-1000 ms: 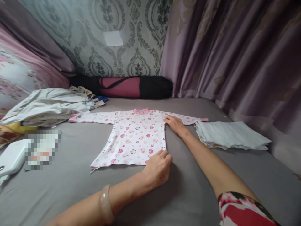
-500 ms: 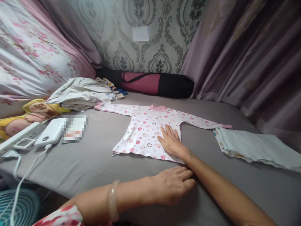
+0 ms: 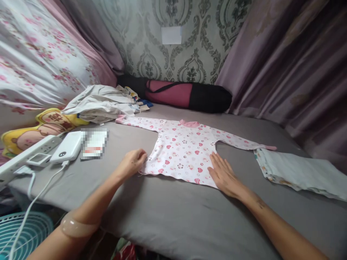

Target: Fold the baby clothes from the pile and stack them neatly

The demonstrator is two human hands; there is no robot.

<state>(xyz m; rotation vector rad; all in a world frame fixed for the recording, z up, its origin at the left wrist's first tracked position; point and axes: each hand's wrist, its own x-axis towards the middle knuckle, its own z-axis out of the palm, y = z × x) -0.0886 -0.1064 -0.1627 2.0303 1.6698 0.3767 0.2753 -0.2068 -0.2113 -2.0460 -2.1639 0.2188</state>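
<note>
A small long-sleeved shirt (image 3: 184, 151), white with pink hearts and flowers and a pink collar, lies spread out on the grey bed sheet (image 3: 173, 213). Its sleeves stretch to either side. My left hand (image 3: 135, 161), with a pale bangle on that arm, is closed at the shirt's lower left side, fingertips pinched on the edge of the cloth. At the lower right side, my right hand (image 3: 224, 175) lies flat with fingers stretched out, partly over the shirt's edge. Beside the right cuff is a folded pale cloth (image 3: 300, 171).
A power strip (image 3: 29, 155), a white power bank (image 3: 67, 146) with a cable and a yellow plush toy (image 3: 48, 124) lie on the left. Behind them is a heap of clothes (image 3: 100, 104). A black and maroon long bag (image 3: 173, 94) rests against the wall.
My left hand has gone from beside my right wrist to the shirt's lower left edge and closed there. The right hand has shifted slightly outward to the shirt's right edge.
</note>
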